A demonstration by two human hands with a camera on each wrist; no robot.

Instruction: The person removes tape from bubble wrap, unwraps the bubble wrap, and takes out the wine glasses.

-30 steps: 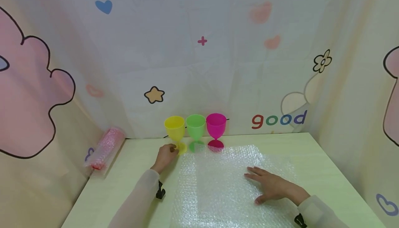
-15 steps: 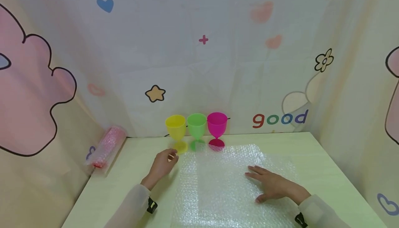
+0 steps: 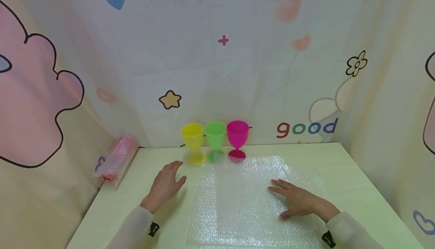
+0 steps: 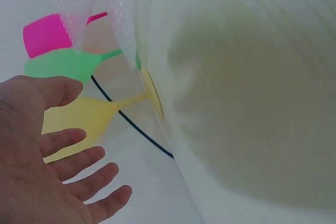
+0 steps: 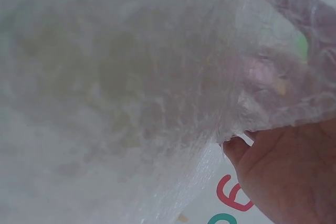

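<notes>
Three plastic goblets stand upright side by side at the table's back edge: yellow (image 3: 192, 136), green (image 3: 215, 136) and pink (image 3: 237, 134). Clear bubble wrap (image 3: 241, 203) lies flat in front, its far edge overlapping the green and pink bases. My left hand (image 3: 164, 186) is held left of the wrap, just before the yellow goblet, fingers spread and touching nothing; in the left wrist view the hand (image 4: 58, 156) shows empty beside the yellow goblet (image 4: 84, 124). My right hand (image 3: 299, 201) rests on the right part of the wrap, fingers extended.
A bubble-wrapped pink bundle (image 3: 121, 156) lies at the table's back left corner. A printed curtain (image 3: 238, 79) hangs right behind the goblets and along both sides. Bare tabletop (image 3: 357, 200) extends right of the wrap.
My left hand has come away from the yellow goblet's base, moving left and toward me, and its fingers have spread. My right hand stays on the wrap.
</notes>
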